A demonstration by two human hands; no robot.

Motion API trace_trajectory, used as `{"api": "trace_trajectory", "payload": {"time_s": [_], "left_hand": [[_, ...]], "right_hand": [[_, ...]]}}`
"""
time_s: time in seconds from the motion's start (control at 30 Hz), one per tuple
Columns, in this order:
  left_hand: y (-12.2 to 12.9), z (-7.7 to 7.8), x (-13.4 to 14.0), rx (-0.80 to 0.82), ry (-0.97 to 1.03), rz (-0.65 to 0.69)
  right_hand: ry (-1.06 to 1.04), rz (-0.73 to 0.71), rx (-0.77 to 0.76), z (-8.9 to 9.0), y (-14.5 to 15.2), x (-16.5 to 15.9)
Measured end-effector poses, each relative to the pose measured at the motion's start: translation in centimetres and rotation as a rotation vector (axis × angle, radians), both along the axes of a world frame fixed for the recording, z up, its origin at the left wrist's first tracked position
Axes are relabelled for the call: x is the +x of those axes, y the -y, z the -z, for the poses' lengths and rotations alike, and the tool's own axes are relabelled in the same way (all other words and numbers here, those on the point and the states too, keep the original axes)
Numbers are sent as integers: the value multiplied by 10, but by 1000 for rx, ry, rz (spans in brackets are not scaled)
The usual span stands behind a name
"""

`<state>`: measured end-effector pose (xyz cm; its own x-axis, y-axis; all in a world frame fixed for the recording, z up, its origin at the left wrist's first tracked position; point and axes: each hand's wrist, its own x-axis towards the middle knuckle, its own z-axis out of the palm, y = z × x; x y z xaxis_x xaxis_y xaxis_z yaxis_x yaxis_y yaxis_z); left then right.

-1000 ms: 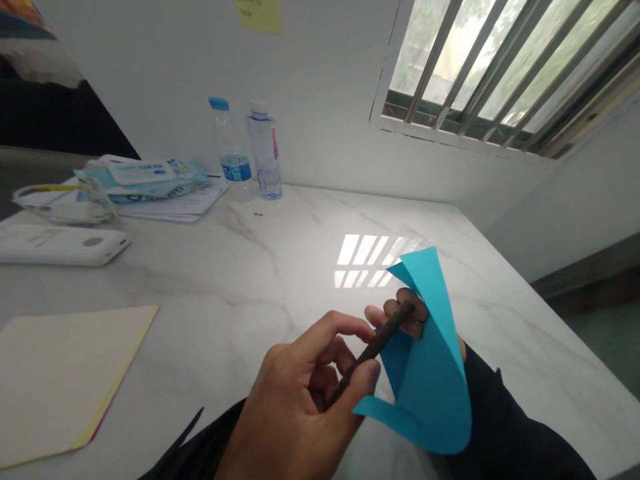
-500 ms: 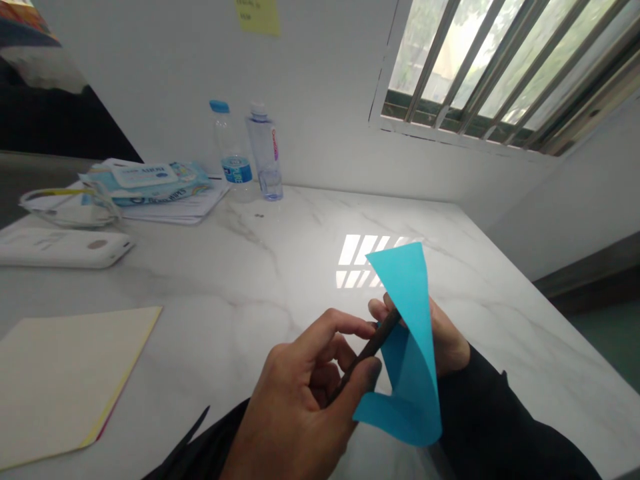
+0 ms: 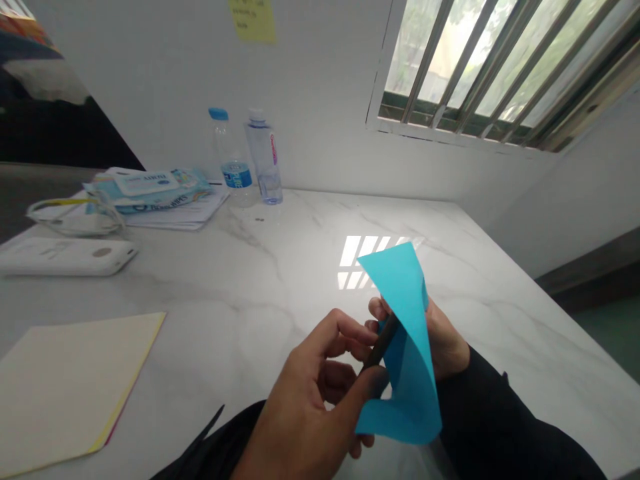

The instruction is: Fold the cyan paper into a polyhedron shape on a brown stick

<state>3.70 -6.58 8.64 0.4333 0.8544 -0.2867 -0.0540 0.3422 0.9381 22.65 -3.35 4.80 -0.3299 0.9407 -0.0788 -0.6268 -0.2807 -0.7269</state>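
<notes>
A sheet of bright blue paper (image 3: 415, 373) is raised above the table, bent into a loose curl. My left hand (image 3: 325, 393) pinches a slim dark rod (image 3: 381, 343) between thumb and fingers; whether it is a pen I cannot tell. The rod slants up to the right, and its far end goes behind the paper's upper fold. Behind the sheet, my right hand (image 3: 445, 337) is closed on the paper, with fingertips showing at its left edge. The paper hides most of those fingers.
A stack of cream paper (image 3: 75, 387) lies at the left. Beyond it are a white phone-like device (image 3: 65, 258), a white mask (image 3: 80, 217), a wipes pack (image 3: 150, 190) on papers, and two bottles, one blue-capped (image 3: 235, 177), one clear (image 3: 266, 160). The marble-patterned table (image 3: 240, 267) meets a wall.
My left hand has shifted slightly right, its thumb further up the rod, so less rod shows. The paper's top corner has tilted a little left.
</notes>
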Motion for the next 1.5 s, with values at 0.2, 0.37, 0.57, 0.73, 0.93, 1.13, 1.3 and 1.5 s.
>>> {"api": "trace_trajectory", "payload": {"time_s": [0.2,0.37,0.57,0.73,0.93,1.13,1.3,1.5], "left_hand": [[-9,23,6,-85,194,-23],[-8,21,11,-21,156,13],[7,17,19,99,56,-100],[13,23,18,139,40,-102],[12,26,13,115,24,-87],[8,22,11,114,-34,-116],[8,21,11,85,-70,-145],[8,19,9,66,-53,-114]], "right_hand": [[-61,-99,67,9,-10,-4],[-204,-207,42,31,-16,-12],[-297,-264,139,59,-21,-19],[-258,-284,241,63,-25,-24],[-201,-239,146,58,-20,-25],[-372,-207,128,63,-20,-25],[-365,-193,106,63,-20,-23],[-252,-231,73,52,-19,-19]]}}
